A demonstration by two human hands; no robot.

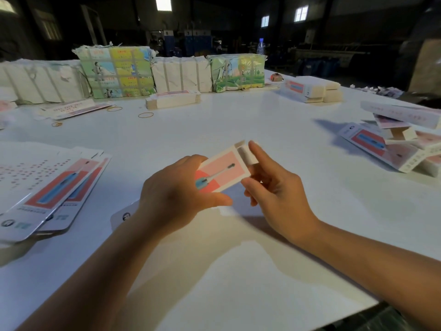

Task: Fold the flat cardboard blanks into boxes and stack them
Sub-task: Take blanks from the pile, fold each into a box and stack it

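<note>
Both hands, left hand (176,194) and right hand (274,187), grip pink box (224,170) over white table (214,130); dim warehouse, bundled stacks (114,72) behind.

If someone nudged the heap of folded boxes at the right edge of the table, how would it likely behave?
The heap of folded boxes would probably slide apart: the boxes lie tilted and crisscrossed, not squared. They look like hollow thin card, so likely light and easily shoved. The table looks smooth, so they would likely skid, not tip.

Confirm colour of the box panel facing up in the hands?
Pink, red patch, blue-and-white toothbrush print on the box; head view.
</note>
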